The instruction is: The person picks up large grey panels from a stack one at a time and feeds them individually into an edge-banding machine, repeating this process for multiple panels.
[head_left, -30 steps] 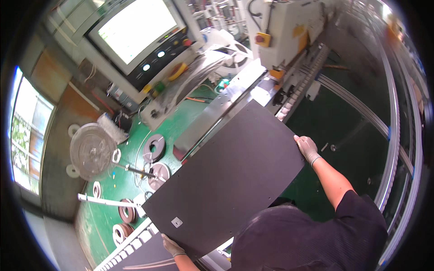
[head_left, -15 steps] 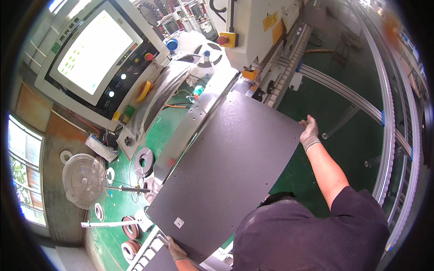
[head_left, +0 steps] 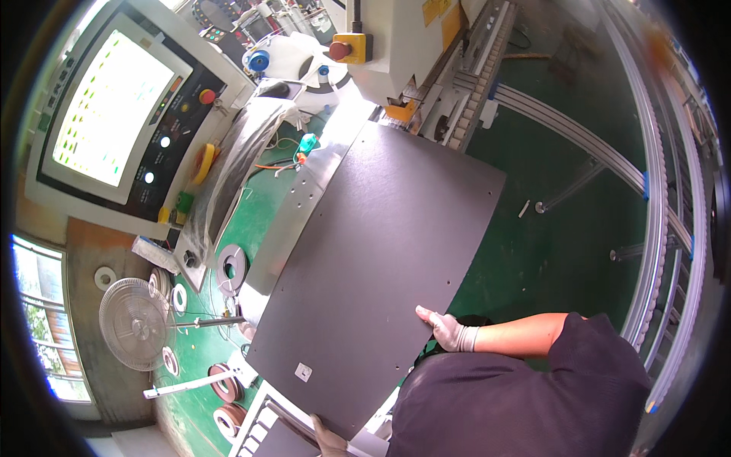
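A large dark grey panel (head_left: 373, 251) with small holes along its edges slants across the middle, its far end by the machine. A small white label (head_left: 303, 372) sits near its near left corner. My right hand (head_left: 448, 330), in a pale glove, grips the panel's right edge close to my body, thumb on top and fingers hidden beneath. Low in the view, my gloved left hand (head_left: 327, 438) holds the panel's near end; the panel and the picture's lower rim hide part of it. A metal plate (head_left: 293, 206) with holes runs along the panel's left side.
A control console (head_left: 106, 114) with a lit screen stands at far left. Beyond the panel is a machine housing with a red stop button (head_left: 340, 51). A fan (head_left: 137, 324) and edging rolls (head_left: 231, 266) are at left; a metal rail frame (head_left: 579, 126) stands at right.
My right hand has come from the panel's far right corner back along its right edge toward my body. My left hand has shifted slightly right and nearer. The view has turned a little.
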Available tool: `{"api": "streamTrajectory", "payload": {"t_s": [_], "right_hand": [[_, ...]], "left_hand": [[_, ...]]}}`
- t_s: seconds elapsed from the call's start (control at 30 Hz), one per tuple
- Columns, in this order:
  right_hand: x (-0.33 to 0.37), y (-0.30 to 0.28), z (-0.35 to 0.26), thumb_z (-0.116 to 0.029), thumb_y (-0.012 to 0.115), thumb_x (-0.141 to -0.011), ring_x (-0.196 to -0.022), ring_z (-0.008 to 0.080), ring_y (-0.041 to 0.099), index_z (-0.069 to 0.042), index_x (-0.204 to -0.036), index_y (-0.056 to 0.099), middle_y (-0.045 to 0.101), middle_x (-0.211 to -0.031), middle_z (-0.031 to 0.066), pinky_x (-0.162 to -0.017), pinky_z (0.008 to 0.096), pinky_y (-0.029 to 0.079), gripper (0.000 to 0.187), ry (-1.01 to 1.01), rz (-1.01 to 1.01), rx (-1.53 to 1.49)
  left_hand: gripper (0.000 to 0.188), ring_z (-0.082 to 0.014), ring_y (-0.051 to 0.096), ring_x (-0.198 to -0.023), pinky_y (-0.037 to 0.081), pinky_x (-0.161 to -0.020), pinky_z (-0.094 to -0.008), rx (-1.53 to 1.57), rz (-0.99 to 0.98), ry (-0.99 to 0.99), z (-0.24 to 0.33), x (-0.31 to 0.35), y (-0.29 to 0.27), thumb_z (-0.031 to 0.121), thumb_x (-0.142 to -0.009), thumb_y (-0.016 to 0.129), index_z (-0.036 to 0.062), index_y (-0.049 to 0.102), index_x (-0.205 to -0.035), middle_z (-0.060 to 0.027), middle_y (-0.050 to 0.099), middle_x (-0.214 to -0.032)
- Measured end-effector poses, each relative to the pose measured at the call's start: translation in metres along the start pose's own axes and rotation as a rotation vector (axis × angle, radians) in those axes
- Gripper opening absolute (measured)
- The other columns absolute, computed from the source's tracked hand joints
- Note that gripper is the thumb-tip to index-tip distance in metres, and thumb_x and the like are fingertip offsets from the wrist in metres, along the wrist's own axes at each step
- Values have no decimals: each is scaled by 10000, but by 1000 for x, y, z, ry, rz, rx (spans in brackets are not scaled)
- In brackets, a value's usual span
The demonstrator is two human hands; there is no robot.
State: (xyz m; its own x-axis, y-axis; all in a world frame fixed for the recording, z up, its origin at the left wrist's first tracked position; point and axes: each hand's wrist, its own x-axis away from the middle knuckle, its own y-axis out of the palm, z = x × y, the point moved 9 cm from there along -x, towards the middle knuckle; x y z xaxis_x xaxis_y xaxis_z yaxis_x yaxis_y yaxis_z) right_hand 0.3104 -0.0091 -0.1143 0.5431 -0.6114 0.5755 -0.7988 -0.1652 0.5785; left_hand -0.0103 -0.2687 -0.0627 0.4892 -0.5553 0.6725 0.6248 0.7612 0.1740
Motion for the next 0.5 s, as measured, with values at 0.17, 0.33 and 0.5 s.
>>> {"api": "streamTrajectory", "payload": {"t_s": [0.17,0.33,0.5], "right_hand": [[12,-9,-36,-345,402,-1069,-1372,167,414,62,-1444,409,502,-1454,124,-1170,284,279,554,-164,152,264],[-14,-65,-23,-318,580,-1003,-1289,177,499,74,-1337,534,589,-1331,119,-1122,307,353,518,-192,355,-383],[-22,-96,-77,-392,585,-968,-1026,263,653,-16,-1129,631,682,-1081,117,-930,424,529,412,-278,421,-465]], "left_hand": [[715,-301,412,-1353,358,-1128,-448,-116,317,-156,-12,39,11,530,-1017,369,-3,343,-1493,-137,374,-1528],[713,-280,528,-1246,446,-1055,-368,-297,188,86,-11,19,42,534,-1051,319,-59,375,-1441,-150,498,-1410],[742,-267,543,-1209,460,-1032,-355,-317,44,77,-3,18,116,545,-1039,357,-92,373,-1419,-159,514,-1373]]}}
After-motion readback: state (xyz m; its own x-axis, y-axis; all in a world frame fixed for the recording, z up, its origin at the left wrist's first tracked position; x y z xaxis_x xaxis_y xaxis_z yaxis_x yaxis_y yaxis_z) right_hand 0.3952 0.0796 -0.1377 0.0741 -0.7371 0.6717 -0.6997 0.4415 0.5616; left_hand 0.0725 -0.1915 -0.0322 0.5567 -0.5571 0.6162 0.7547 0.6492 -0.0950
